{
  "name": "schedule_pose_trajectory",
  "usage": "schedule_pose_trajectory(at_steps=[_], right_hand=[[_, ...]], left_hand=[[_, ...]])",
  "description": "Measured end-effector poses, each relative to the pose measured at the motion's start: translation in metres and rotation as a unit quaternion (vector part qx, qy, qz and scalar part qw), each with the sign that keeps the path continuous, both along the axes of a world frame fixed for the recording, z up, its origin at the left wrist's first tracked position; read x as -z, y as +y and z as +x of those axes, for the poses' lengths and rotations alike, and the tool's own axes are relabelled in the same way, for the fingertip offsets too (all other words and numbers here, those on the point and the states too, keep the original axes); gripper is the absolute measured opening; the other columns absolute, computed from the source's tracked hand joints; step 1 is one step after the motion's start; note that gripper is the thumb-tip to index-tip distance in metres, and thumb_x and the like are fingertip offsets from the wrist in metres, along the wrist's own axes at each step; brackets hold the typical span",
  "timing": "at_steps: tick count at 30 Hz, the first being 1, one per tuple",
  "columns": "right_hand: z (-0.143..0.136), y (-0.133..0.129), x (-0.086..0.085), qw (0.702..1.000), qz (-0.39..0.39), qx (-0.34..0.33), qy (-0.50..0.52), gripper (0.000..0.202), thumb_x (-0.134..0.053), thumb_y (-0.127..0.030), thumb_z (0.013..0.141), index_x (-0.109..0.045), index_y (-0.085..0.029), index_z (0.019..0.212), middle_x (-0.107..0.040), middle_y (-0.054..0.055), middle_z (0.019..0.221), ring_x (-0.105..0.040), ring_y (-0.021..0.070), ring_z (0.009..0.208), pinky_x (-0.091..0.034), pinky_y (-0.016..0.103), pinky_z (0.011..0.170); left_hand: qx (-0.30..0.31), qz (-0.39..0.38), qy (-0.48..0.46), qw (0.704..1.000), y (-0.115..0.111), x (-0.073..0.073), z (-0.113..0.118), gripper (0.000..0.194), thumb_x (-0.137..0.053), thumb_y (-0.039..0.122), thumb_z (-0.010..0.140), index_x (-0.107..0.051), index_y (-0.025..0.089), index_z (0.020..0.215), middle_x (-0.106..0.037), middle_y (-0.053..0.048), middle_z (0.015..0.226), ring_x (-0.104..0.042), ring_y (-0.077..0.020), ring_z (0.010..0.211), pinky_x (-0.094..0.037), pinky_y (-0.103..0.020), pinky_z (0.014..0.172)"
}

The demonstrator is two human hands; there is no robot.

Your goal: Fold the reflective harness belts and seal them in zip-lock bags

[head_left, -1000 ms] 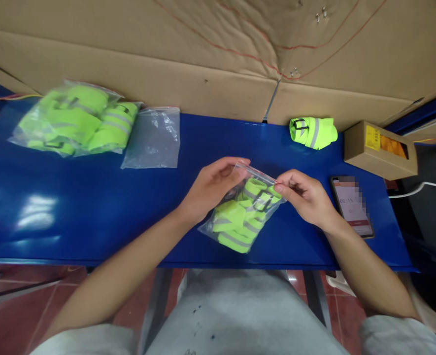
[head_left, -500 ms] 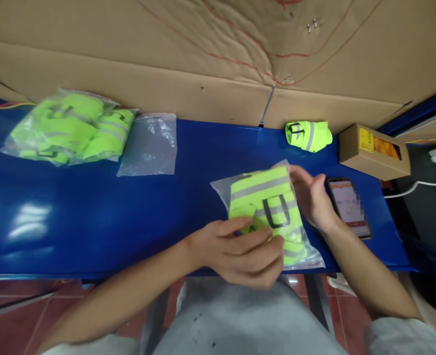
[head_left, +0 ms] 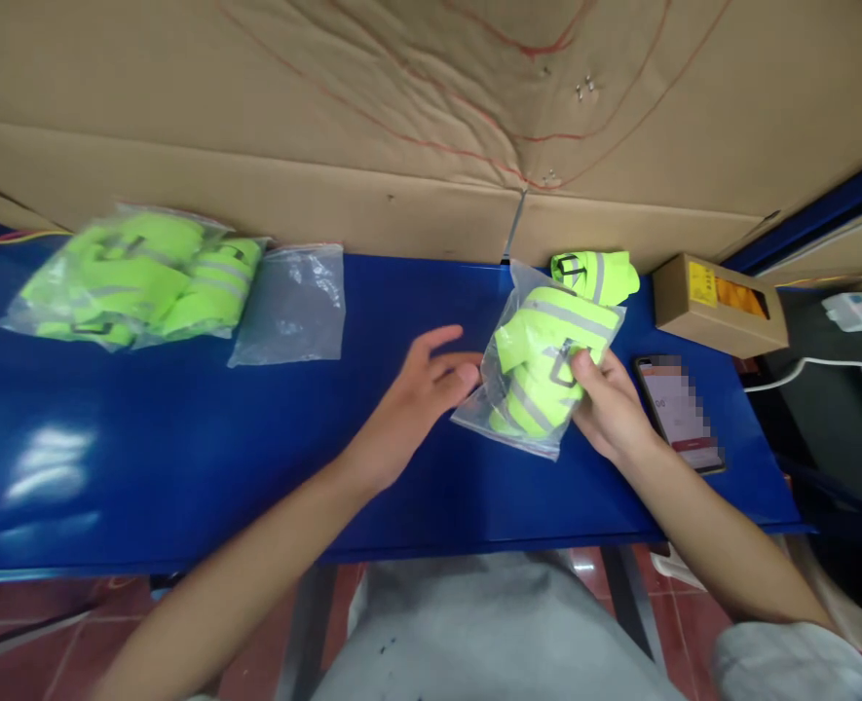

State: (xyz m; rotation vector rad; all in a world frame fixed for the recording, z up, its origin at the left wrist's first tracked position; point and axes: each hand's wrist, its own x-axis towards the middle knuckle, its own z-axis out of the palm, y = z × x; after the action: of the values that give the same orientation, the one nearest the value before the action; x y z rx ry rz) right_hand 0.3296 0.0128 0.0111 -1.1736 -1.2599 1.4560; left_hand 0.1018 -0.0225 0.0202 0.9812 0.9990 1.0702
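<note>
My right hand [head_left: 613,404] grips the right side of a clear plastic bag [head_left: 478,414], its thumb on top. Inside lies a folded neon-yellow reflective vest [head_left: 537,385] with grey bands and a black-edged patch. The bag is tilted above the table. My left hand [head_left: 431,389] is just left of the bag, fingers apart and holding nothing; whether a fingertip touches the plastic I cannot tell. Behind the bag, a rolled neon-yellow vest [head_left: 606,277] lies unbagged against the cardboard.
On the blue table [head_left: 182,448], several bagged vests [head_left: 138,282] are piled at the left, beside a flat clear bag [head_left: 291,312]. A phone [head_left: 679,419] lies at the right, near a small cardboard box [head_left: 719,307]. A cardboard wall [head_left: 255,175] closes off the back.
The bagged vest has turned and moved up and away from the table's front edge. My right hand now grips its side, while my left hand has come off it to the left.
</note>
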Motion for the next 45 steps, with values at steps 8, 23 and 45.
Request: schedule_pose_trajectory(at_steps=[8,23,45], right_hand=[[0.000,-0.005,0.014,1.000,0.013,0.017,0.018,0.062,-0.054,-0.073,0.092,-0.061,-0.030,0.135,-0.067,0.011,0.136,-0.067,0.0322,0.120,-0.061,0.045,0.088],[-0.004,-0.020,0.012,0.980,0.090,-0.094,-0.152,0.042,-0.051,-0.056,0.101,-0.066,-0.029,0.130,-0.070,0.008,0.120,-0.068,0.0216,0.100,-0.059,0.035,0.085],[-0.011,-0.017,0.020,0.775,0.411,-0.291,-0.382,0.026,-0.049,-0.033,0.106,-0.070,-0.019,0.111,-0.072,0.009,0.109,-0.066,0.0215,0.103,-0.050,0.039,0.093]], left_hand=[[0.062,-0.068,-0.058,0.994,0.000,0.018,0.017,0.062,-0.092,0.032,0.067,-0.054,0.023,0.115,-0.070,-0.004,0.098,-0.070,-0.0192,0.089,-0.059,-0.032,0.076],[-0.177,0.070,0.108,0.976,0.046,-0.011,-0.081,0.054,-0.084,0.044,0.072,-0.060,0.023,0.115,-0.069,-0.001,0.092,-0.067,-0.0139,0.072,-0.055,-0.025,0.062],[-0.065,0.290,0.657,0.693,0.039,0.022,-0.116,0.042,-0.041,0.044,0.102,-0.060,0.023,0.133,-0.061,-0.011,0.132,-0.057,-0.0342,0.124,-0.043,-0.052,0.107]])
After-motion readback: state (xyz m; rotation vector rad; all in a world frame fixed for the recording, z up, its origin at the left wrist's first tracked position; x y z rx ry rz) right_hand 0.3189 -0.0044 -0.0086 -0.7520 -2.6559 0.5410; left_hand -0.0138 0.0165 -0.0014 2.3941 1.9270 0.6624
